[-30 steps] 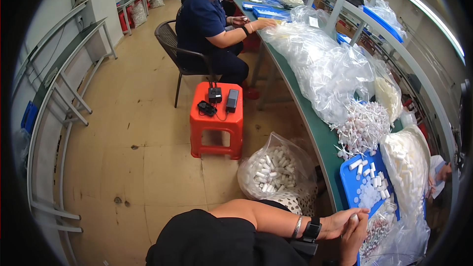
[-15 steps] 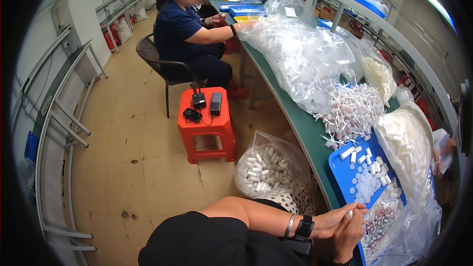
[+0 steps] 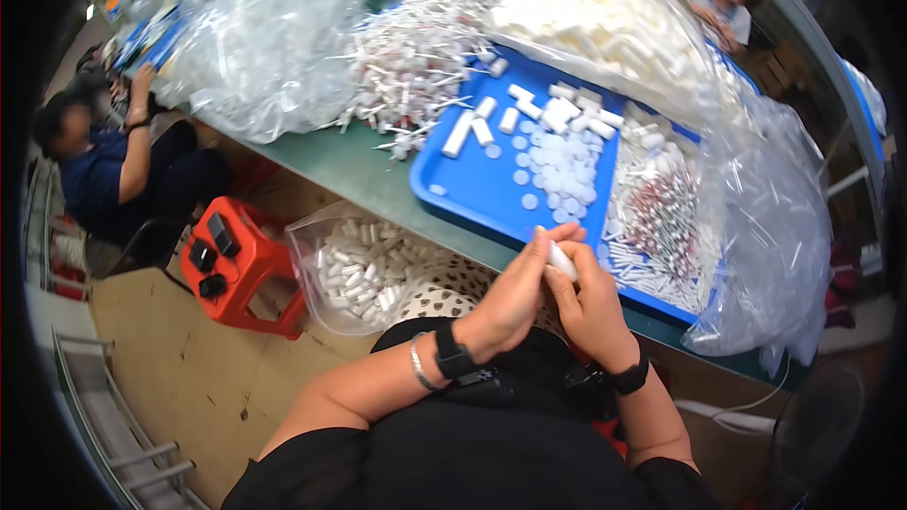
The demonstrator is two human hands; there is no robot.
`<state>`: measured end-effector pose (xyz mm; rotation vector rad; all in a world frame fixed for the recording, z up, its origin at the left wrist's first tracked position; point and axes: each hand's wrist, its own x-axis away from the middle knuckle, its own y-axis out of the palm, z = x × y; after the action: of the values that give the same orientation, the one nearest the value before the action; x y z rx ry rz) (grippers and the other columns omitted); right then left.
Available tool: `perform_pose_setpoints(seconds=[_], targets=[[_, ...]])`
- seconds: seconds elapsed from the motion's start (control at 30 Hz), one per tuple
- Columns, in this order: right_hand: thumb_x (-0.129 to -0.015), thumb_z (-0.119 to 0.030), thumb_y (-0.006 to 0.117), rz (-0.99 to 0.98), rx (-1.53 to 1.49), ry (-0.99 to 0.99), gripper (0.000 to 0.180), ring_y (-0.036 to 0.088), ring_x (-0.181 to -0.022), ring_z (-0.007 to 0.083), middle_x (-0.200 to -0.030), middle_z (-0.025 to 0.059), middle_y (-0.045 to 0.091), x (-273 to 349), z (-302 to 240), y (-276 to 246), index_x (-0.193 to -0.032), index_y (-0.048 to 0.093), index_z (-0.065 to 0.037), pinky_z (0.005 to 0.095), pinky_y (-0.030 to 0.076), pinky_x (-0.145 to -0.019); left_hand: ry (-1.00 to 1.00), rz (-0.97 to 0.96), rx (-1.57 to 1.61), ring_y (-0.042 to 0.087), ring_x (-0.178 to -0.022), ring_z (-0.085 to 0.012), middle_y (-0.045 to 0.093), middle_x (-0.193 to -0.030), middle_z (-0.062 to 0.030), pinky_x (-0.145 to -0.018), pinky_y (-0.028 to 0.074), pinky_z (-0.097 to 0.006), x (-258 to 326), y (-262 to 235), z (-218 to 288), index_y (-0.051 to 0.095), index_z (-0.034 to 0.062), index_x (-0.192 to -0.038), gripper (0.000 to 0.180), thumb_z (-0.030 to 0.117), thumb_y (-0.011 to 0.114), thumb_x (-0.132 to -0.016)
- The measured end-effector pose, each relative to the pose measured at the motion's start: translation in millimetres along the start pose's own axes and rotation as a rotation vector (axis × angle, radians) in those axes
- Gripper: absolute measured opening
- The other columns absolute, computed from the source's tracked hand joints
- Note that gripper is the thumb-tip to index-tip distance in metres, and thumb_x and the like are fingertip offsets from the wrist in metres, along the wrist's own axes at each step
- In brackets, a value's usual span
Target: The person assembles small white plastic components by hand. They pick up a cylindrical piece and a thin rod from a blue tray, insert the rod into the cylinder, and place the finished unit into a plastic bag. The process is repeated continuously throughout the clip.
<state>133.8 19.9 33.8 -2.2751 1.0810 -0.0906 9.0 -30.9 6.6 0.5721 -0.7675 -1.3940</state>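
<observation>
Now | left hand [image 3: 515, 297], right hand [image 3: 588, 307] pinch white tube [image 3: 561, 261] | blue tray [image 3: 472, 179] nearer

Glossy blue plastic tray [image 3: 472, 184]

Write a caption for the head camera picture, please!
Both hands, left and right, hold a small white tube by a blue tray of caps.

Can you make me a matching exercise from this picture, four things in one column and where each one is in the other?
1 small white tube
2 blue tray
3 red stool
4 bag of white tubes

a on the floor by the seated co-worker
b on the green table
c between both hands
d hanging below the table edge

Pairs: 1-c, 2-b, 3-a, 4-d
</observation>
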Motion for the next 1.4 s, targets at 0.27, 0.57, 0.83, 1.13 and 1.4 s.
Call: perform_pose_setpoints(seconds=[0.27,0.57,0.83,1.13,1.4], targets=[[-0.108,-0.035,0.043,-0.276,-0.752,0.546,0.034,0.035,-0.051,0.0030,-0.069,-0.0030,0.050,-14,10,-21,-0.108,0.057,-0.004,0.0200,0.028,-0.047,-0.152,-0.109,0.111,0.045,-0.138,-0.0309,0.042,-0.153,-0.0140,-0.106,0.049,-0.048,-22,-13,16,0.037,0.0061,-0.152,0.062,0.049,0.030,-0.108],[-0.108,-0.020,0.043,-0.028,-0.237,0.188,0.026,0.045,-0.072,0.0065,-0.081,-0.0015,0.052,-18,14,-3,-0.111,0.058,0.000,0.0242,0.036,-0.060,0.038,-0.107,0.043,0.052,-0.128,-0.0196,0.043,-0.154,-0.0094,-0.107,0.042,-0.032,-32,-3,2,0.058,0.0033,-0.127,0.048,0.040,0.031,-0.111],[-0.106,-0.026,0.053,-0.053,-0.215,0.178,0.033,0.064,-0.088,0.0174,-0.096,0.0089,0.067,-38,-10,-29,-0.125,0.056,0.000,0.0308,0.050,-0.080,0.035,-0.066,-0.028,0.054,-0.120,-0.0175,0.055,-0.139,-0.0125,-0.104,0.043,-0.029,-56,-2,21,0.060,0.0023,-0.122,0.050,0.042,0.031,-0.111],[-0.108,-0.026,0.048,0.045,-0.181,0.108,0.032,0.058,-0.077,0.0189,-0.090,0.0109,0.062,-33,25,-28,-0.116,0.060,0.002,0.0317,0.048,-0.069,0.059,-0.135,-0.123,0.053,-0.114,-0.0131,0.048,-0.146,-0.0108,-0.097,0.045,-0.028,-58,17,20,0.057,0.0057,-0.121,0.046,0.044,0.034,-0.110],[-0.106,-0.031,0.050,-0.114,-0.214,0.385,0.041,0.064,-0.114,0.0356,-0.124,0.0282,0.065,-44,13,-39,-0.132,0.060,-0.002,0.0407,0.047,-0.101,-0.036,-0.095,0.087,0.054,-0.107,-0.0108,0.057,-0.132,-0.0064,-0.089,0.048,-0.025,-69,-2,1,0.057,0.0060,-0.129,0.047,0.043,0.035,-0.110]])
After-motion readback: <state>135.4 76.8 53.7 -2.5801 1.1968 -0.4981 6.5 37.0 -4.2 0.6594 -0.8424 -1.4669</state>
